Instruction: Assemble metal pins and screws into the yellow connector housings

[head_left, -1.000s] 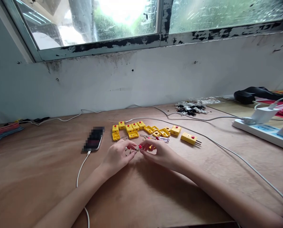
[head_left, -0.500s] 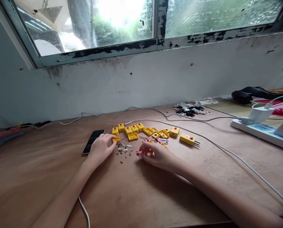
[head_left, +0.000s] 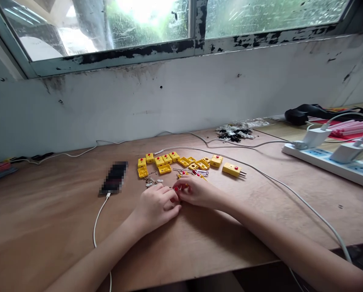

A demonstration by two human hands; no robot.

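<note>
My left hand [head_left: 157, 205] and my right hand [head_left: 196, 191] meet knuckle to knuckle on the wooden table [head_left: 47, 227], fingers curled together around something small that I cannot make out. Just beyond them lies a row of yellow connector housings [head_left: 166, 159] with red dots. One assembled yellow plug [head_left: 233, 169] with metal pins sits to the right. Small metal screws and parts [head_left: 151, 183] are scattered by my left fingers.
A phone [head_left: 114, 182] on a white cable lies left of my hands. A white power strip [head_left: 330, 162] with chargers is at the right, its cable crossing the table. Black and white small parts [head_left: 236, 134] lie near the wall. A black object [head_left: 303, 112] rests far right.
My left hand came back from the yellow housings near the phone and joined my right hand. The view has tilted slightly down and right.
</note>
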